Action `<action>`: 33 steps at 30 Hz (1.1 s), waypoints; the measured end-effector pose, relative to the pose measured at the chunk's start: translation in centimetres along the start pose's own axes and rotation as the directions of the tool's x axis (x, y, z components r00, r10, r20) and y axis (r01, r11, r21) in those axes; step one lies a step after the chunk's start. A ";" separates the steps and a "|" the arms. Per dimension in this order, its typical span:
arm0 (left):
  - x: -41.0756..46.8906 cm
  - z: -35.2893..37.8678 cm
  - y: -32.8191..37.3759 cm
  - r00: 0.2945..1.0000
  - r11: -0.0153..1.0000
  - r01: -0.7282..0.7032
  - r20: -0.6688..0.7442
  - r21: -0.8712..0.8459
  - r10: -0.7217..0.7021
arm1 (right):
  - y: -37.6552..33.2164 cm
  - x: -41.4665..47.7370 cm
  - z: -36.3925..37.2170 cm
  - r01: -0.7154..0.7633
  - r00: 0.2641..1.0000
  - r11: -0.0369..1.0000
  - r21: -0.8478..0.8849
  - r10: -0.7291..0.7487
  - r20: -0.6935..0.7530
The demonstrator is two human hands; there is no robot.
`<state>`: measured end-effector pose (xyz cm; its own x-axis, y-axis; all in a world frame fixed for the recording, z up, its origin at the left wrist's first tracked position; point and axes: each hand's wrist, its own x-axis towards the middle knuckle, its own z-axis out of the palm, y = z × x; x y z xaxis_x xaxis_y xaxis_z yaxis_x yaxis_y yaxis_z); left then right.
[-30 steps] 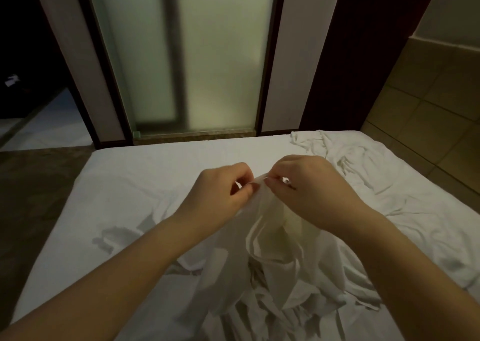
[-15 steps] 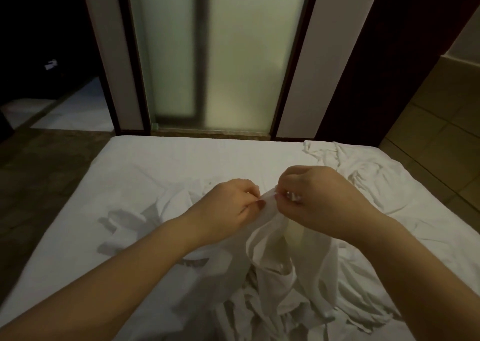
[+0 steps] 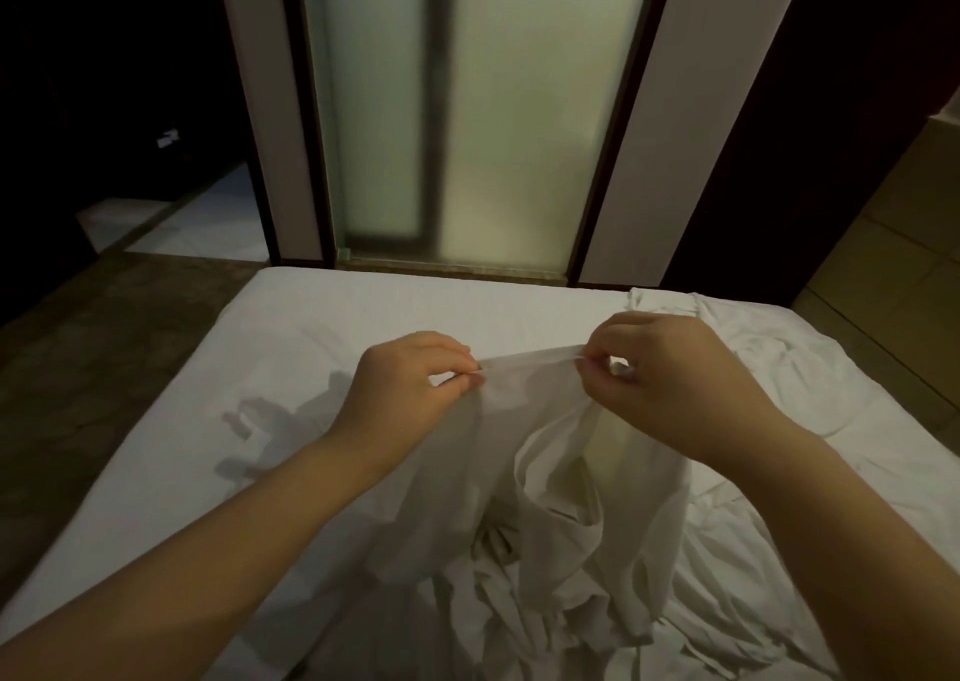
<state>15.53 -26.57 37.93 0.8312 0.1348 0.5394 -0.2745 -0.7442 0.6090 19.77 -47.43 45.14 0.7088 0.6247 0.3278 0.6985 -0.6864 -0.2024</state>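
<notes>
A white cloth point(image 3: 545, 504) hangs in loose folds above a white bed point(image 3: 322, 327). My left hand point(image 3: 410, 389) pinches its top edge between thumb and fingertips. My right hand point(image 3: 670, 374) pinches the same edge further right. Between the two hands the hem is stretched into a short, nearly straight line. The cloth's lower part lies bunched on the bed in front of me.
More crumpled white bedding point(image 3: 769, 368) lies on the bed's right side. A frosted glass door point(image 3: 467, 109) stands just past the far edge of the bed. Dark floor point(image 3: 93, 368) runs along the left and a tiled wall point(image 3: 893, 265) along the right.
My hands have moved apart along the cloth's edge, pulling the hem taut between them. The camera has tipped down and to the left.
</notes>
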 end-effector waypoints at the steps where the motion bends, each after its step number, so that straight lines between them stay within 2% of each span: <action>1: -0.1 0.0 0.3 0.999 0.999 0.030 -0.021 -0.021 -0.030 | 0.1 -0.1 -0.1 -0.004 1.000 1.000 0.010 0.004 -0.006; 5: -0.9 -0.3 2.2 0.994 0.992 0.105 -0.021 -0.067 -0.107 | 1.0 -1.1 -0.4 0.029 0.998 1.000 0.008 -0.028 -0.055; 9: -2.1 -0.5 3.7 0.980 0.992 0.125 0.159 -0.020 -0.120 | 1.7 -2.0 -0.7 0.104 0.986 0.993 -0.058 -0.110 -0.127; 12: -2.6 0.2 4.0 0.954 0.996 0.061 0.290 0.063 -0.077 | 2.0 -2.6 -0.7 0.148 0.976 0.986 -0.080 -0.158 -0.149; 14: -2.8 0.8 4.2 0.937 0.998 0.018 0.346 0.053 -0.035 | 2.2 -3.0 -0.9 0.155 0.973 0.984 -0.086 -0.167 -0.158; 18: -2.4 1.8 4.4 0.940 0.998 -0.056 0.339 0.035 0.041 | 2.9 -4.0 -1.9 0.135 0.971 0.986 -0.100 -0.151 -0.187; 23: -1.3 3.5 4.2 0.892 0.987 -0.147 0.424 -0.057 0.158 | 3.9 -5.0 -2.7 -0.014 0.971 0.996 -0.091 -0.009 -0.240; 27: 0.0 4.5 5.1 0.892 0.972 -0.206 0.388 -0.110 0.233 | 5.0 -6.1 -3.6 -0.111 0.934 0.988 -0.104 0.068 -0.351; 30: 1.0 5.2 6.1 0.886 0.969 -0.189 0.398 -0.161 0.239 | 5.6 -6.8 -4.3 -0.222 0.895 0.971 -0.093 0.165 -0.413; 33: 1.5 5.7 6.2 0.865 0.965 -0.100 0.458 -0.241 0.204 | 5.8 -7.2 -4.7 -0.309 0.858 0.948 -0.074 0.244 -0.452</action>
<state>17.83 -34.73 39.23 0.8845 -0.3349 0.3248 -0.4648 -0.5744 0.6738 18.31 -57.67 45.97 0.7341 0.2003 0.6489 0.4364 -0.8712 -0.2248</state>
